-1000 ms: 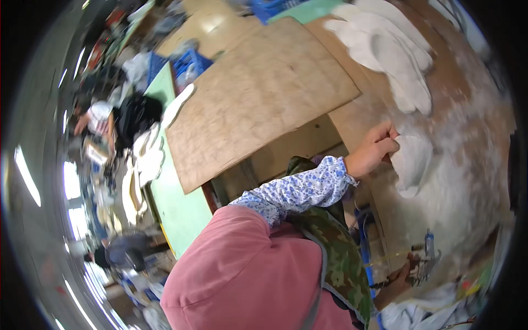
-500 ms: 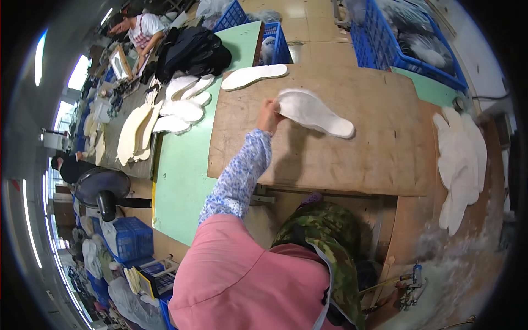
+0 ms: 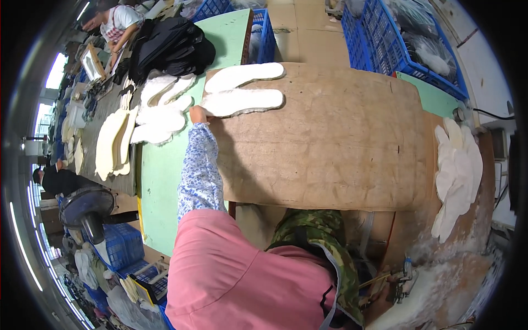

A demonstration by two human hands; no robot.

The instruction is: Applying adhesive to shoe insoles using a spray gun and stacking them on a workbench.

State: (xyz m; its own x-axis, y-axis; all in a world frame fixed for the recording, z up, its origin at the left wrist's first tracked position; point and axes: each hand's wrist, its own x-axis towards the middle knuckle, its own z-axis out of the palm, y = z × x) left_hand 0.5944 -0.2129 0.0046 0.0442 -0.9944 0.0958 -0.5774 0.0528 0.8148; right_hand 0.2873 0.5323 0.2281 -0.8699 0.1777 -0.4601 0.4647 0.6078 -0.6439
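Looks to be partway through laying out pieces on the brown board [image 3: 330,143], with a far insole [image 3: 253,72] already down at the board's far-left corner and a near insole [image 3: 247,101] just on its near side, flat or almost so, judged as good as placed. Has the left hand [image 3: 198,114] at the left end of this near insole, right by the board's left edge, with fingers drawn in close; no way to tell whether clamped on that end or merely touching it, with the fingertips hidden. Brings no right hand into view. Seems to leave a fair amount undone, to judge by the overlapping heap of white pieces [image 3: 459,165] to the right of the board, and perhaps by the cluster of white insoles [image 3: 159,118] to the left of the board, past a strip of green tabletop [image 3: 159,176], though hard to say whether finished or waiting. As for looks, bright white, long and rounded at the right-hand ends, fairly smooth on top, with a fuzzy, slightly ragged rim along the near insole's lower edge; probably soft and easy to bend. Lie side by side, with a wedge of brown board showing between
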